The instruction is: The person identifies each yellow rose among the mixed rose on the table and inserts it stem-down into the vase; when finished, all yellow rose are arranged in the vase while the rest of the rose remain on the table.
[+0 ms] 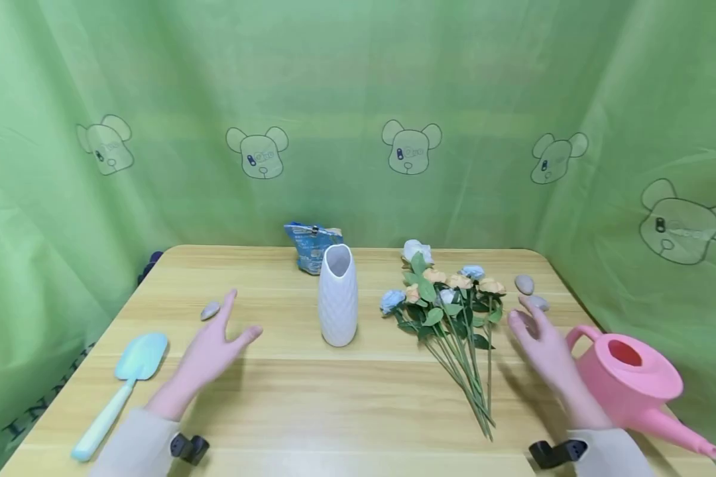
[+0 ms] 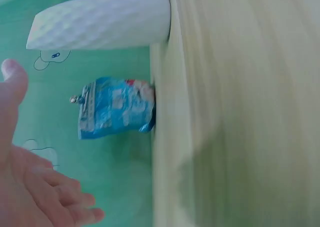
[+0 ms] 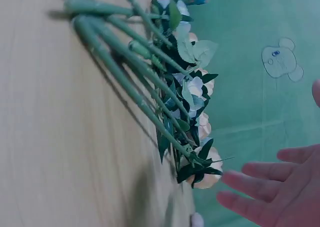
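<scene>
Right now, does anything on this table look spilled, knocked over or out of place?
Nothing stands out. The white vase stands upright, the flowers lie in one bunch beside it, and both hands, left hand and right hand, hover open, holding nothing.

Light wooden tabletop [image 1: 310, 397], grain running side to side. Standing on it: a white textured vase [image 1: 337, 295] near centre, upright; a blue snack bag [image 1: 310, 246] just behind the vase at the far edge. Lying on it: a bunch of artificial flowers [image 1: 447, 305] right of the vase, stems toward the near edge; a pale blue trowel [image 1: 122, 384] at left; one grey stone [image 1: 210, 310] left of centre; two stones [image 1: 525, 285] beyond the flowers. A pink watering can [image 1: 632, 381] sits at the right edge.
</scene>
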### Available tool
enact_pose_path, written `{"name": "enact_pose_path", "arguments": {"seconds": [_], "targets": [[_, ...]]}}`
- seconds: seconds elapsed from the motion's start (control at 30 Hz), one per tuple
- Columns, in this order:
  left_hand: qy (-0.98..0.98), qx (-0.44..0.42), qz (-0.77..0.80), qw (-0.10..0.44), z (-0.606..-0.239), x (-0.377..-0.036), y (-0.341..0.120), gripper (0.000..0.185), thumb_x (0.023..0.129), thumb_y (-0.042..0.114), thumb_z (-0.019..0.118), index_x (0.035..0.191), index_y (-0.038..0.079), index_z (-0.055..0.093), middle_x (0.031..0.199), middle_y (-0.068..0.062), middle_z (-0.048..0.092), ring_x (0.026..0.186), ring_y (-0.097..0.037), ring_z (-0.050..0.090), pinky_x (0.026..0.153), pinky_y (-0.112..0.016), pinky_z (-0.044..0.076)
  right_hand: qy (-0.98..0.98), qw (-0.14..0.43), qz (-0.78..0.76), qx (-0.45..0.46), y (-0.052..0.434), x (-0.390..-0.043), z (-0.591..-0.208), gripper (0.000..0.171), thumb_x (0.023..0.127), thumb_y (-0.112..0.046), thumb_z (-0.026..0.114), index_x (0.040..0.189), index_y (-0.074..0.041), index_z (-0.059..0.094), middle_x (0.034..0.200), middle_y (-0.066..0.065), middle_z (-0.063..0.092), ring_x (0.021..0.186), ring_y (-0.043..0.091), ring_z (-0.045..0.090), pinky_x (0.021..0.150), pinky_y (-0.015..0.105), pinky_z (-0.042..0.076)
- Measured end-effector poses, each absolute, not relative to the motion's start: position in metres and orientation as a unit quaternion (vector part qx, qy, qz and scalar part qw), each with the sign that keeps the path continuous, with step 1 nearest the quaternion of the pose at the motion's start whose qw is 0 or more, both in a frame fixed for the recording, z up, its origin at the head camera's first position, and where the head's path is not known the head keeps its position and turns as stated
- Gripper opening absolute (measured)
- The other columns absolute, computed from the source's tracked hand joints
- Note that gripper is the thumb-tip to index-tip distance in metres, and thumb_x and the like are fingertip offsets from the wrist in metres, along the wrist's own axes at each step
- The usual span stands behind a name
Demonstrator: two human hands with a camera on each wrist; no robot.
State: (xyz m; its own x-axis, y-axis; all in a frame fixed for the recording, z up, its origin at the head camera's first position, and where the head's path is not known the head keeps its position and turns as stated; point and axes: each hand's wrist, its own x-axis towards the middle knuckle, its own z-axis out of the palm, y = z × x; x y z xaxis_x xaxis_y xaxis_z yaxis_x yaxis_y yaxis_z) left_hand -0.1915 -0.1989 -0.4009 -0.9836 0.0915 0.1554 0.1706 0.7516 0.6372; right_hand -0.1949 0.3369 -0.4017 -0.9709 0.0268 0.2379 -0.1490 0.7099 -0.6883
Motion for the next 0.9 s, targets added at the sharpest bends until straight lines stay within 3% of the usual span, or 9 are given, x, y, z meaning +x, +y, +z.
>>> {"name": "enact_pose_path", "arguments": {"seconds": [0.1, 0.17, 0.33, 0.57, 0.77, 0.9], "targets": [[-0.896, -0.074, -0.434, 0.054, -0.406, -0.196, -0.189, 0.083, 0.091, 0.047, 0.054, 0.150, 0.010, 0.009, 0.147, -0.024, 0.024, 0.129, -0.043, 0.030, 0.103, -0.056, 0.027, -0.889, 0.095, 0.448, 0.027, 0.343, -0.194, -0.407, 0.062, 0.101, -0.038, 0.033, 0.144, 0.003, 0.020, 0.128, 0.032, 0.046, 0.096, 0.019, 0.063, 0.077, 0.037, 0.053], [-0.866, -0.083, -0.490, 0.054, -0.409, -0.199, -0.182, 0.078, 0.092, 0.038, 0.057, 0.149, 0.007, 0.014, 0.146, -0.025, 0.027, 0.130, -0.040, 0.031, 0.105, -0.051, 0.028, -0.861, 0.061, 0.505, 0.014, 0.347, -0.193, -0.411, 0.067, 0.100, -0.043, 0.032, 0.142, 0.007, 0.019, 0.123, 0.025, 0.053, 0.088, 0.011, 0.064, 0.073, 0.035, 0.055], [-0.765, -0.094, -0.636, 0.033, -0.411, -0.206, -0.159, 0.060, 0.093, 0.022, 0.057, 0.143, 0.003, 0.029, 0.136, -0.026, 0.041, 0.122, -0.038, 0.044, 0.098, -0.044, 0.039, -0.768, -0.028, 0.637, -0.065, 0.352, -0.196, -0.418, 0.077, 0.096, -0.048, 0.040, 0.141, 0.009, 0.015, 0.103, 0.010, 0.066, 0.086, 0.024, 0.066, 0.076, 0.043, 0.054], [-0.673, -0.089, -0.734, 0.017, -0.416, -0.217, -0.125, 0.052, 0.093, 0.015, 0.058, 0.138, 0.001, 0.037, 0.131, -0.024, 0.048, 0.116, -0.035, 0.050, 0.095, -0.049, 0.041, -0.723, -0.115, 0.672, -0.111, 0.343, -0.200, -0.422, 0.062, 0.101, -0.027, 0.037, 0.138, 0.015, 0.010, 0.097, 0.015, 0.063, 0.086, 0.027, 0.064, 0.080, 0.045, 0.052], [-0.652, -0.083, -0.754, 0.016, -0.429, -0.229, -0.108, 0.054, 0.088, 0.010, 0.063, 0.136, 0.001, 0.041, 0.132, -0.025, 0.047, 0.119, -0.036, 0.048, 0.097, -0.040, 0.042, -0.721, -0.141, 0.668, -0.117, 0.338, -0.206, -0.425, 0.064, 0.098, -0.025, 0.047, 0.136, 0.017, 0.015, 0.094, 0.015, 0.062, 0.084, 0.026, 0.063, 0.079, 0.042, 0.053], [-0.652, -0.090, -0.753, 0.020, -0.434, -0.233, -0.099, 0.056, 0.085, 0.009, 0.067, 0.135, 0.001, 0.043, 0.132, -0.023, 0.048, 0.119, -0.035, 0.048, 0.096, -0.035, 0.043, -0.735, -0.126, 0.653, -0.130, 0.333, -0.208, -0.429, 0.061, 0.092, -0.010, 0.057, 0.135, 0.016, 0.022, 0.085, 0.012, 0.065, 0.075, 0.022, 0.065, 0.072, 0.038, 0.056]]}}
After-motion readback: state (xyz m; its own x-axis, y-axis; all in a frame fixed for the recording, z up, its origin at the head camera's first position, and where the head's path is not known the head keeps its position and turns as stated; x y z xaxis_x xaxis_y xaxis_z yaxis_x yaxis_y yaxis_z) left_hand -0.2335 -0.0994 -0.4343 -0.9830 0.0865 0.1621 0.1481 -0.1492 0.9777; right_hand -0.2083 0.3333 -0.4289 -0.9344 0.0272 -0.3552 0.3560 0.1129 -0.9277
